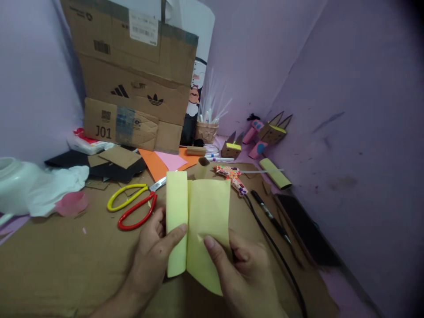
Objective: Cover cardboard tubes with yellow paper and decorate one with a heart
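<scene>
Head view shows the yellow paper [209,216] held up in both hands over the near middle of the cardboard sheet [82,260]. Its left part is bent into a narrow upright roll, and its right part spreads out as a wider flap. The left hand [150,254] grips the roll, thumb across the front and fingers behind. The right hand [248,267] pinches the flap low down, thumb in front and fingers curled at the back edge.

Just left of the paper lie the scissors [153,194], with one yellow and one red loop, the red one close to the left hand. Behind the paper stands a brown tube [202,168]. Right of that lies the patterned glue gun [232,177], its black cord [272,240] curving down past the right hand. Further right are a pen [270,217], a dark slab [306,232] and a yellow tube [274,173].

Orange paper [151,164] and pink paper [170,160] lie beyond the scissors, with black sheets [66,159] to their left. At the back, a large box [135,84] stands left of a basket [207,132] of white sticks [209,115]. A pink figure [256,150] with pointed ears is by the right wall.
</scene>
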